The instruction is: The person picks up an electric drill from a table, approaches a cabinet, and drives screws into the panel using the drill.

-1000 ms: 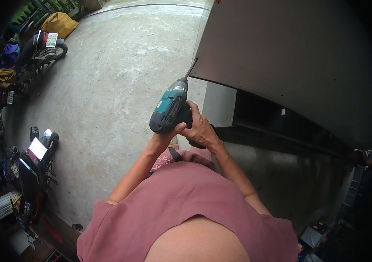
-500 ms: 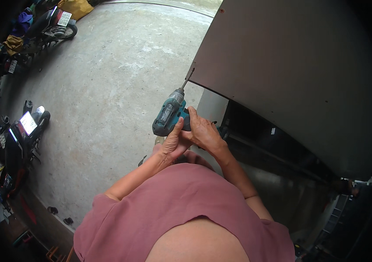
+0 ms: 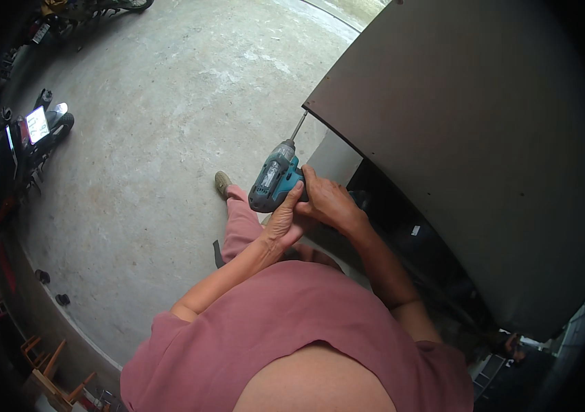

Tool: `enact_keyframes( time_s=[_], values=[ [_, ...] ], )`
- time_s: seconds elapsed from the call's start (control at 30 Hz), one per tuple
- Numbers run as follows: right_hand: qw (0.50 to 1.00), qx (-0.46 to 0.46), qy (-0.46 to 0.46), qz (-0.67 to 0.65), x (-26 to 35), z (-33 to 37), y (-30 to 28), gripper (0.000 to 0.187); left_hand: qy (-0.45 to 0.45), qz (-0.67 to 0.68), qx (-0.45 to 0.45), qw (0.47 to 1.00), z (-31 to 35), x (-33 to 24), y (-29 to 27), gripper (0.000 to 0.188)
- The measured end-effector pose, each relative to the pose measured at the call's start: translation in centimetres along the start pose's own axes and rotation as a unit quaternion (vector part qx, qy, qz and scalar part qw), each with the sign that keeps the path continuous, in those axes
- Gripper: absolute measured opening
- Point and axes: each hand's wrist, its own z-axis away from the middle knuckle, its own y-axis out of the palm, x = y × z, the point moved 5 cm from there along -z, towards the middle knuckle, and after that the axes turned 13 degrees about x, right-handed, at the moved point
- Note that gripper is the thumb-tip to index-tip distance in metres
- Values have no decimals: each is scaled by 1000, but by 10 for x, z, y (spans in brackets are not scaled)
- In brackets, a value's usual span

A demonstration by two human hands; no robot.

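A teal-and-black cordless drill driver (image 3: pixel 276 182) points away from me, its long metal bit (image 3: pixel 299 126) angled toward the near-left corner of a large dark brown panel (image 3: pixel 457 103). The bit's tip is right by that corner; whether it touches is hard to tell. My right hand (image 3: pixel 333 204) is closed around the drill's grip, its index finger up by the trigger. Against the grip from the left, my left hand (image 3: pixel 284 221) is closed too, thumb laid along the tool's rear. Both hands hide most of the grip. Small screw heads or holes dot the panel's edge.
Under the panel is a dark cavity (image 3: pixel 402 233) with a small white label. Concrete floor (image 3: pixel 134 158) spreads to the left, with a parked motorcycle (image 3: pixel 21 151) at its far side. My shoe (image 3: pixel 222 182) stands beyond the drill. Wooden furniture (image 3: pixel 55 367) sits at lower left.
The view has turned, so the motorcycles sit higher and my left leg and shoe now show. The bit's tip now lies at the panel's corner; both hands keep their hold on the drill.
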Motion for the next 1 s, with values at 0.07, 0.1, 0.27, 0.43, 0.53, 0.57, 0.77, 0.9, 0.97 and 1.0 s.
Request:
enact_keyframes(
  time_s=[0.07,0.1,0.27,0.43,0.53,0.57,0.77,0.9,0.97,1.0],
  values=[
    [1000,6,10,13,-1,-2,1,63,3,5,7,1000,-1,1,1,46],
    [1000,2,14,11,0,-3,2,65,0,6,12,1000,-1,1,2,45],
    [999,-20,11,30,0,-2,1,59,7,4,31,999,-5,2,0,41],
    [999,-9,36,26,-4,-6,4,63,14,7,49,999,-8,0,-2,40],
    [999,3,50,10,-1,-5,1,63,12,3,46,999,-9,0,-5,40],
    [999,4,50,9,0,-4,0,63,7,2,46,999,-10,0,-6,41],
    [999,-1,33,3,-1,-6,0,63,17,-4,34,999,-8,-3,-3,40],
    [999,-6,38,-8,-3,-5,0,63,4,0,38,999,-9,-2,-1,40],
    [999,-9,37,-13,-3,-4,0,63,11,-14,34,999,-10,-4,-2,42],
    [999,-13,36,-12,-2,-4,0,64,12,-12,33,999,-9,-5,-1,42]
  ],
)
